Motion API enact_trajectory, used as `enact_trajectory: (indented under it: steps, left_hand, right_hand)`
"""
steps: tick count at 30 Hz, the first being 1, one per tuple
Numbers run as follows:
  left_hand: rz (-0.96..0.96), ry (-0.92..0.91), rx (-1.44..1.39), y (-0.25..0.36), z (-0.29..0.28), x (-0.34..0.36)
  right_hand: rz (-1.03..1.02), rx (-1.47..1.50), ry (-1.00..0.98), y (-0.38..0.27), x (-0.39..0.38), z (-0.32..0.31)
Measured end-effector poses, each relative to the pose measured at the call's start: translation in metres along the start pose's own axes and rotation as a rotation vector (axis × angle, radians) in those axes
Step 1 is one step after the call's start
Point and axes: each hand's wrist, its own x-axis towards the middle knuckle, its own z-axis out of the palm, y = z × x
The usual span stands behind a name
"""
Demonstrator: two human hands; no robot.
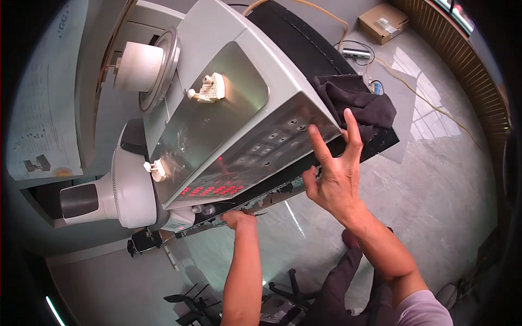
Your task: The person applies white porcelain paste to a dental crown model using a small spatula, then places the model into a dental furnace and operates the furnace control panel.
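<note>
A grey machine (293,70) with a sloping metal control panel (255,149) stands in front of me. Red lit digits (212,190) show at the panel's lower left, and buttons line its right part. My right hand (340,174) is raised at the panel's right end, with two fingers stretched apart and nothing visible in it. At the worn front edge of the black bench (261,201) is my left hand (239,219); its fingers are mostly hidden. Two small cream-coloured textured pieces, one (209,88) upper and one (156,169) lower, sit on the machine's metal top.
A white cylinder on a round disc (138,66) and a rounded white housing (130,185) are at the left. Dark cloth (356,103) lies right of the machine. A cardboard box (383,23) and a yellow cable (429,100) are on the floor. A chair base (293,293) stands below.
</note>
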Motion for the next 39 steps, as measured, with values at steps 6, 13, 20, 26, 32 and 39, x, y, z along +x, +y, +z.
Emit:
enact_trajectory:
  steps: [6, 13, 20, 26, 32, 39]
  left_hand:
    - [0.017, 0.02, 0.029, 0.005, 0.013, -0.04]
    - [-0.009, 0.066, -0.063, 0.002, 0.004, -0.008]
    - [0.064, 0.08, -0.02, 0.004, 0.012, -0.032]
    - [-0.028, 0.076, -0.059, 0.004, 0.01, -0.024]
    - [-0.02, -0.008, -0.052, 0.002, 0.005, -0.013]
    - [0.04, -0.059, -0.014, 0.0, 0.002, 0.004]
  right_hand:
    - [-0.008, -0.005, -0.072, -0.002, 0.007, -0.014]
    - [-0.025, -0.063, -0.099, -0.003, 0.004, -0.007]
    - [-0.075, 0.056, -0.048, 0.015, -0.008, 0.0]
    - [-0.108, -0.063, 0.008, 0.017, -0.009, 0.003]
    - [-0.117, -0.133, -0.021, 0.018, -0.008, 0.003]
    - [-0.152, -0.016, 0.039, 0.03, -0.017, 0.006]
